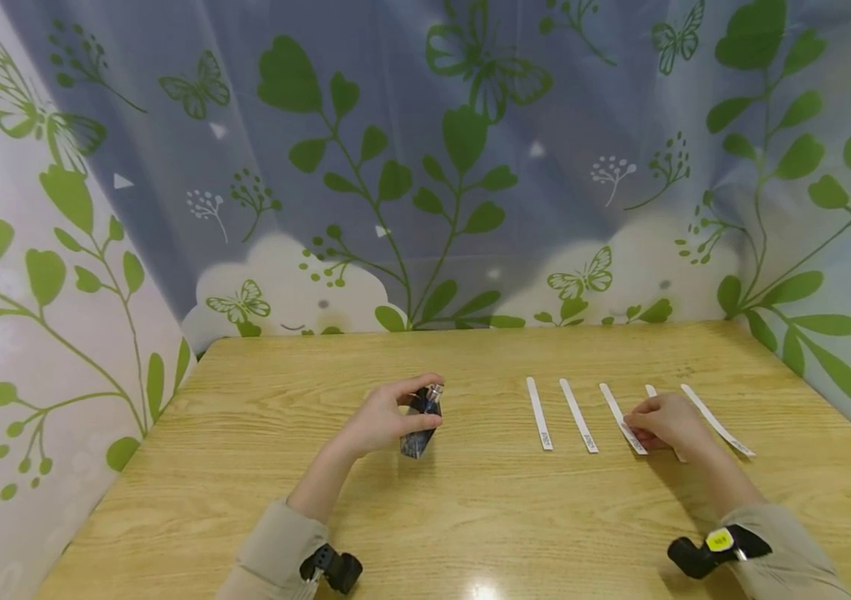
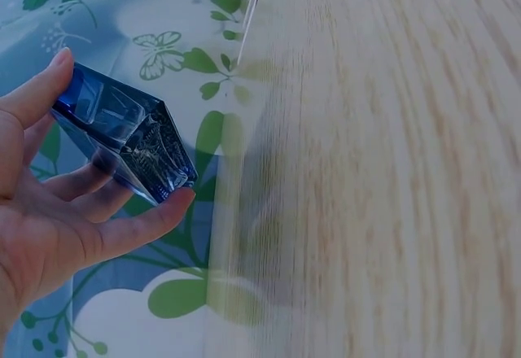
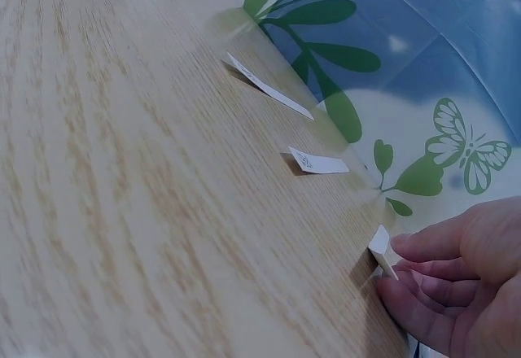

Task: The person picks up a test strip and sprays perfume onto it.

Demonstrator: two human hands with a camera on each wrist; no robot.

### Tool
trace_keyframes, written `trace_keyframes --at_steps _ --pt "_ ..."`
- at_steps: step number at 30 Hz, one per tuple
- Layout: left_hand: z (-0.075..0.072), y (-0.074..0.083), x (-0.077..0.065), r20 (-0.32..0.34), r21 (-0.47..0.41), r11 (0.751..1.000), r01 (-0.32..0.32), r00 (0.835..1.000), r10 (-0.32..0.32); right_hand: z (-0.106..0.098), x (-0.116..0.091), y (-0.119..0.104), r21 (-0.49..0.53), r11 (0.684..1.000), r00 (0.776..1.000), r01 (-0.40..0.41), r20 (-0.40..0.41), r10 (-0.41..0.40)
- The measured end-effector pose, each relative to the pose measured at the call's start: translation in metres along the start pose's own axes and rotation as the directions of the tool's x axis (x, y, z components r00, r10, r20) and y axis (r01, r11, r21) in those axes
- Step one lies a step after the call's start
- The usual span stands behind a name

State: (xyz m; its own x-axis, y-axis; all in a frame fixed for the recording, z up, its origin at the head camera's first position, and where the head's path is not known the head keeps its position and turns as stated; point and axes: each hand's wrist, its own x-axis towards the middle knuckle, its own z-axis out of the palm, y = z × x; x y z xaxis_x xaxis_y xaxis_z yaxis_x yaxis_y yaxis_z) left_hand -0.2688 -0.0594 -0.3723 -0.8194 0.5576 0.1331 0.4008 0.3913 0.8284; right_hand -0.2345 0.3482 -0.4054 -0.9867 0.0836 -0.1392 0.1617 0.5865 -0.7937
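Observation:
In the head view my left hand [image 1: 380, 421] holds a dark blue glass perfume bottle [image 1: 416, 437] with a silver spray neck. The bottle is tilted above the table; in the left wrist view, thumb and fingers span the faceted glass [image 2: 122, 122]. My right hand [image 1: 671, 423] pinches the printed lower end of a white paper strip [image 1: 613, 406], the middle one of a row. Seen from the right wrist, that strip [image 3: 379, 242] bends up between thumb and fingers. The neighbouring strip [image 1: 651, 389] is partly hidden under the hand.
Two more strips, the leftmost [image 1: 538, 408] and its neighbour [image 1: 578, 412], lie between the bottle and my right hand. At the row's right end lies a curved strip [image 1: 713, 418]. The wooden table [image 1: 470, 508] meets a leaf-patterned curtain [image 1: 410, 167] at the back.

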Motion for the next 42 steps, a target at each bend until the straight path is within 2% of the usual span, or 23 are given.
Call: trace_keyframes --at_steps 7,12,15,23,28,33,38,42 --pt "0.001 0.000 -0.002 0.007 0.010 1.000 0.001 1.000 -0.001 -0.002 -0.005 0.001 0.073 0.997 1.000 0.012 0.017 -0.013" --pt "0.000 0.001 -0.003 0.000 -0.038 0.999 0.021 1.000 -0.021 -0.005 -0.006 -0.001 0.113 0.992 0.998 0.050 0.039 -0.055" --pt "-0.001 0.002 -0.004 -0.003 -0.065 0.997 0.029 1.000 -0.029 -0.007 -0.005 -0.004 0.099 0.993 0.997 0.057 0.051 -0.062" --pt "-0.004 0.001 -0.003 0.015 -0.069 0.998 -0.008 1.000 0.009 -0.006 -0.004 -0.023 0.028 0.998 0.996 0.052 0.066 -0.054" --pt "-0.005 0.001 -0.003 0.013 -0.065 0.998 -0.006 1.000 0.007 -0.001 -0.002 -0.035 0.038 0.998 0.996 0.058 0.067 -0.060" --pt "-0.004 0.002 -0.003 0.016 -0.076 0.997 -0.013 1.000 0.015 0.008 0.002 -0.042 0.051 0.993 0.992 0.107 0.067 -0.110" --pt "-0.003 0.003 -0.002 0.017 -0.062 0.998 -0.025 1.000 0.026 0.023 0.009 -0.041 0.112 0.988 0.990 0.107 0.084 -0.116" --pt "-0.001 0.003 -0.002 0.026 -0.056 0.998 -0.037 0.999 0.038 0.032 0.013 -0.036 0.090 0.991 0.992 0.097 0.069 -0.103"
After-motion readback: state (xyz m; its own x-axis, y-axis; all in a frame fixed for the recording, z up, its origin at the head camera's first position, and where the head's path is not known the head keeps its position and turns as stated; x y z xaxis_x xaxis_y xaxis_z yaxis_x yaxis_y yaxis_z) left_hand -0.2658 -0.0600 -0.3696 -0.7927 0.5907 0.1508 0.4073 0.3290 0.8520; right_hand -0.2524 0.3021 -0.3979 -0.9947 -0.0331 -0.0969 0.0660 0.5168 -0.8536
